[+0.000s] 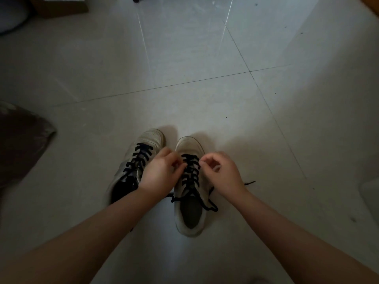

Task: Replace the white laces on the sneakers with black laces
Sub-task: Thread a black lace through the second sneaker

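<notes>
i was looking down at two white sneakers set side by side on the tiled floor (205, 58), toes pointing away from me. the left sneaker (134, 160) already carried black lacing up its front, and i saw no white lace anywhere. my work sat on the right sneaker (189, 201), whose long axis ran straight out from me, heel nearest, toe farthest. both hands were over its forward eyelets, apart from each other with the black lace (191, 171) rows between them. my left hand (162, 171) came in across the gap between the shoes, fingers curled at the left edge of the lacing; my right hand (221, 171) mirrored it on the other edge, thumb and forefinger pinched together. each seemed to nip a crossing of the lace, though the dim light kept me from being sure of the contact. the loose lace ends (249, 183) trailed back by the collar and off to the right, nearer my right hand. i judged the lacing nearly done, so the next pull should run toward me along the shoe, taking slack to those ends.
</notes>
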Motion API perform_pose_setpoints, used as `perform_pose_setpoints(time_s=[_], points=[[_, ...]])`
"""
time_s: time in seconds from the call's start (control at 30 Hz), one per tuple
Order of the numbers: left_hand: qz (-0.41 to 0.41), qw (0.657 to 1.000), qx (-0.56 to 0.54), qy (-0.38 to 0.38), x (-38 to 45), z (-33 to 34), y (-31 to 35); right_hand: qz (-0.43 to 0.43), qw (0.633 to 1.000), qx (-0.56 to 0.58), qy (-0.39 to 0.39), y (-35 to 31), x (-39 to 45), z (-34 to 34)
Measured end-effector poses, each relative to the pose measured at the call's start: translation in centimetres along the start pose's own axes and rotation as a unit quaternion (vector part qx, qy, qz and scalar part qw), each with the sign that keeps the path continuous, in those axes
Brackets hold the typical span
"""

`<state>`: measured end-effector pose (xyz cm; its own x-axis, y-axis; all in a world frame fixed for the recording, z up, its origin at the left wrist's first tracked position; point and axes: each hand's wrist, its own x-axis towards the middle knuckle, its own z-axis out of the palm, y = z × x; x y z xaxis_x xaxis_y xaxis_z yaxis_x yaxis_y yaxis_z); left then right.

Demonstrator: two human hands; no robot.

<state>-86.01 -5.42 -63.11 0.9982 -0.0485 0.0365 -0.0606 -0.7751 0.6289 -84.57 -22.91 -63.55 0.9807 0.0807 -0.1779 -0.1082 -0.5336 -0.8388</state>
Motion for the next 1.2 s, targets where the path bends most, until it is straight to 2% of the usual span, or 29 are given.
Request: perform_pose_setpoints(time_s=[0.07, 0.13, 0.2, 0.33, 0.4, 0.5, 0.57, 0.73, 0.87, 1.0, 1.1, 1.13, 1.2], points=[[-0.008, 1.0, 0.0, -0.004, 0.0, 0.1, 0.6, -0.049, 0.996, -0.073, -0.021, -0.3, 0.3, -0.4], [-0.031, 0.999, 0.003, -0.016, 0.3, -0.1, 1.1, -0.065, 0.984, -0.154, -0.067, -0.8, 0.6, -0.2], [-0.041, 0.998, 0.028, -0.049, 0.8, -0.4, 1.7, -0.071, 0.972, -0.211, -0.077, -1.2, 0.8, 0.0], [-0.03, 0.974, 0.169, -0.148, 2.2, -1.0, 3.2, -0.057, 0.96, -0.267, -0.057, -2.1, 0.8, 0.4], [-0.013, 0.956, 0.239, -0.169, 2.4, -1.1, 3.9, -0.071, 0.941, -0.323, -0.069, -2.4, 0.7, 0.7], [-0.009, 0.942, 0.283, -0.182, 2.0, -0.4, 4.4, -0.074, 0.921, -0.37, -0.097, -2.5, 0.6, 1.2], [-0.007, 0.939, 0.29, -0.185, 1.6, 0.0, 4.0, -0.054, 0.922, -0.366, -0.113, -2.3, 0.6, 1.1], [-0.018, 0.953, 0.256, -0.164, 1.1, -0.5, 1.9, 0.013, 0.956, -0.274, -0.107, -1.3, 0.4, 0.0], [-0.06, 0.976, 0.169, -0.124, 0.5, -0.8, 1.9, 0.028, 0.976, -0.183, -0.118, -0.7, 0.6, 0.2], [-0.056, 0.99, 0.088, -0.094, 0.5, -1.4, 1.4, -0.007, 0.993, -0.108, -0.053, -0.9, 0.1, 0.3], [-0.079, 0.991, 0.046, -0.102, 1.0, -1.5, 1.2, -0.085, 0.983, -0.162, 0.012, -1.6, -0.9, 0.5], [-0.086, 0.991, 0.033, -0.1, 1.0, -1.5, 1.3, -0.098, 0.978, -0.182, 0.008, -1.7, -1.2, 0.7], [-0.09, 0.99, 0.035, -0.098, 1.0, -1.2, 1.4, -0.067, 0.982, -0.173, -0.025, -1.9, -1.5, 1.4]])
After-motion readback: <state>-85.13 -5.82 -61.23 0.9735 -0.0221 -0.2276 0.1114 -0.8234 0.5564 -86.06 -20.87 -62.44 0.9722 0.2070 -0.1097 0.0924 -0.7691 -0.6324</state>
